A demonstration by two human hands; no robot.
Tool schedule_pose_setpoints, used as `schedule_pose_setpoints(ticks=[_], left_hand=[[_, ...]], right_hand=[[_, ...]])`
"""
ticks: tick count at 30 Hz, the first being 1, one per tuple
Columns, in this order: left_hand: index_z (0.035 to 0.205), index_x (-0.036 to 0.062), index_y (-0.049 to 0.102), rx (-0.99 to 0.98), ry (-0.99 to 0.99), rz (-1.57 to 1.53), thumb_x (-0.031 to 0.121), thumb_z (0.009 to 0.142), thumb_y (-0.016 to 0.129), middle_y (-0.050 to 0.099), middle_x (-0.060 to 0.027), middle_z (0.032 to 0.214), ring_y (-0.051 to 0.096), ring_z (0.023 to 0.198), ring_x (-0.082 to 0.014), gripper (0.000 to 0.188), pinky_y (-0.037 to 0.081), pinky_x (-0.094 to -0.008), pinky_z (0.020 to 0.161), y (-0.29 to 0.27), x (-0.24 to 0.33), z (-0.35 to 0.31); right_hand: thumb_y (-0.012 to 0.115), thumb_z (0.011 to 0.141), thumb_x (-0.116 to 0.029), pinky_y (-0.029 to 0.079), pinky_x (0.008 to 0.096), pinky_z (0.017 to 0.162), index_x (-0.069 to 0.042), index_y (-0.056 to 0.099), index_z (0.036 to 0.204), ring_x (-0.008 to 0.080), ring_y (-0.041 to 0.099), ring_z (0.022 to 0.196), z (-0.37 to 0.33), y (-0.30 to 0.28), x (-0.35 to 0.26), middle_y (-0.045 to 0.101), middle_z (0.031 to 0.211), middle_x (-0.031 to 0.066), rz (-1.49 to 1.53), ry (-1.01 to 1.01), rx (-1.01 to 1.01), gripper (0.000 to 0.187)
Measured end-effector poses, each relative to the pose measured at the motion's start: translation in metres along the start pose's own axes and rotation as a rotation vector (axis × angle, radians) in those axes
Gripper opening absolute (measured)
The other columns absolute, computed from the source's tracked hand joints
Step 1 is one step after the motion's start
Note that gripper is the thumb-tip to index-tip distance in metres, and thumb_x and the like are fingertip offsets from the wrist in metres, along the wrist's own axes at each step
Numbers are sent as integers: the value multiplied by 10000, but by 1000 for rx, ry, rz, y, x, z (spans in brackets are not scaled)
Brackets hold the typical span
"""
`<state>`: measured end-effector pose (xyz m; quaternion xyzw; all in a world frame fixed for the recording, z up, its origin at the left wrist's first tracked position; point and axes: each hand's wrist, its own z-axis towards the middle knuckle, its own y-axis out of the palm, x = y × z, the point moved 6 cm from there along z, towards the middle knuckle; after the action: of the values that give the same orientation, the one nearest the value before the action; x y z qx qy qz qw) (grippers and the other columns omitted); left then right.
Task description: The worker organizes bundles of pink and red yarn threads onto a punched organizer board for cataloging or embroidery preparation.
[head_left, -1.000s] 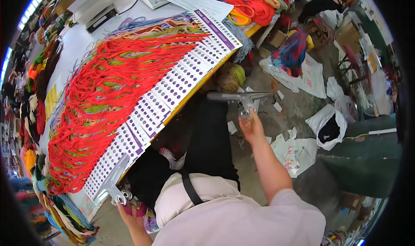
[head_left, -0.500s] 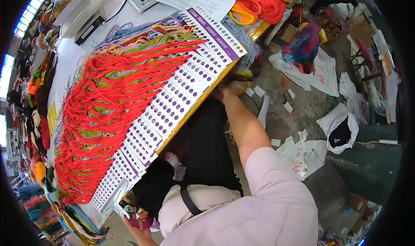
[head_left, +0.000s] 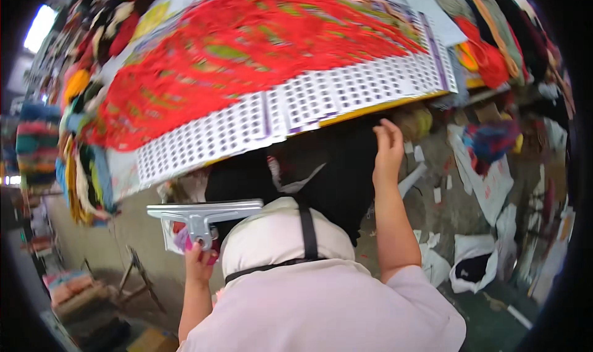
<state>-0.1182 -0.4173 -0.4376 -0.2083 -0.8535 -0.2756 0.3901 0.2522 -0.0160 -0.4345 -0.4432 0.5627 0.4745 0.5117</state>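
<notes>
The left hand [head_left: 199, 267] pinches a wide metal clip [head_left: 204, 213] by its handle, thumb and fingers closed on the lower end. From this grip the clip lies straight ahead, toward the table [head_left: 121, 173], its handle rising to meet the bar near the middle. The bar is the long axis: it runs nearly level from left to right, reaching out past the hand on both sides, while the near edge of the table climbs to the right, so the two are not quite in line.

The clip sits on the person's side of that edge, in front of the left end of a row of dotted white cards [head_left: 346, 92], and shows apart from them. Whether it is higher or lower than the tabletop cannot be told. Red threads [head_left: 247, 61] spread across the table beyond the cards. Something pink [head_left: 212, 257] shows beside the left hand; what it is cannot be made out.

The right hand [head_left: 388, 149] is well apart from the clip, with the left much the nearer. Its fingers are loosely bent and parted, nothing seen between them, near the right part of the yellow table edge [head_left: 361, 118] and beside the black trousers [head_left: 346, 148].
</notes>
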Motion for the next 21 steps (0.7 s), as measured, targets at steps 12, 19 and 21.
schedule_pose_setpoints(ticks=[12, 19, 21], left_hand=[[1377, -13, 384, -667, 213, 534, 284, 697, 803, 499, -125, 1329, 471, 1248, -215, 852, 486, -331, 907, 181, 44, 7], [1076, 9, 565, -647, -52, 596, 244, 992, 461, 690, -115, 928, 393, 504, -45, 271, 490, -262, 590, 232, 28, 27], [1025, 17, 591, -518, -169, 563, 256, 989, 467, 680, -116, 869, 388, 472, -53, 271, 470, -269, 554, 220, 16, 46]], right_hand=[[705, 838, -264, 477, 282, 608, -61, 634, 1058, 176, 595, 658, -128, 36, -116, 675, 807, 61, -382, 138, -1122, 308], [628, 867, -159, 360, 215, 418, -26, 605, 902, 64, 475, 438, -103, -225, -94, 644, 680, 66, -278, 679, -471, 140], [601, 898, -171, 338, 209, 407, -27, 588, 913, 61, 457, 432, -82, -274, -56, 637, 680, 77, -206, 605, -375, 145]])
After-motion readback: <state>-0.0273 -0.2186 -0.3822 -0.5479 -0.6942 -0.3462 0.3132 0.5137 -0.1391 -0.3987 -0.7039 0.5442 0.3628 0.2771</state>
